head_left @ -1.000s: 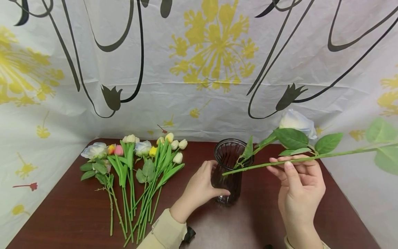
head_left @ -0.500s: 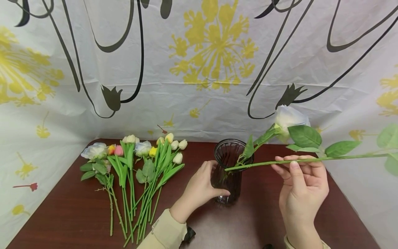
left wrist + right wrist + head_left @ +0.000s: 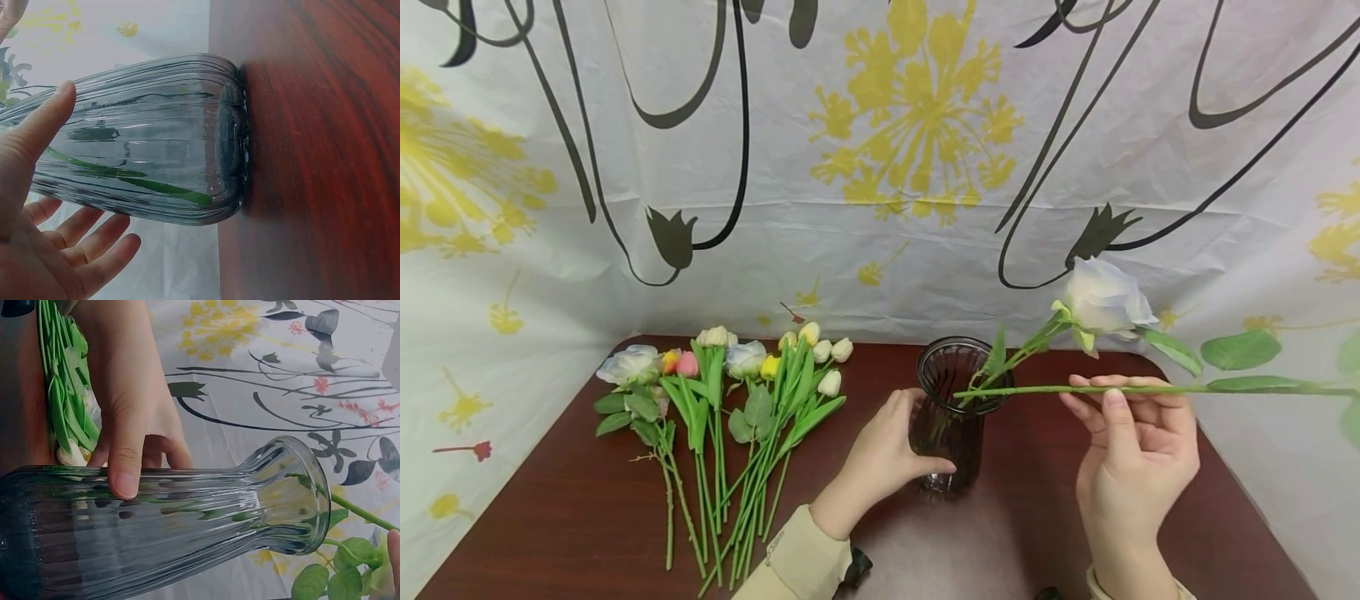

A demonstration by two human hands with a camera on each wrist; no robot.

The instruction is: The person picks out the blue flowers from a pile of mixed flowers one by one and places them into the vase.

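Note:
A smoky ribbed glass vase (image 3: pixel 958 450) stands upright on the table. My left hand (image 3: pixel 883 450) grips its side, thumb toward the front; the left wrist view shows the thumb across the glass (image 3: pixel 169 137). A pale blue-white rose (image 3: pixel 1105 300) leans out of the vase to the right, and a green stem (image 3: pixel 169 189) shows inside, reaching near the base. Between thumb and fingers, my right hand (image 3: pixel 1131 454) pinches a leafy green stem (image 3: pixel 1037 389), held almost level, its cut end over the vase mouth. Its far end runs out of view at right.
Left of the vase lies a row of artificial flowers: white tulips (image 3: pixel 830 383), a blue-white rose (image 3: pixel 631 363) and several others, stems toward me. A patterned white sheet (image 3: pixel 880 275) hangs behind the dark red-brown table (image 3: pixel 572 500).
My right hand has moved slightly right and levelled the stem, its cut end rising from the vase's front to over the mouth. The rose in the vase has shifted a little; my left hand stays put.

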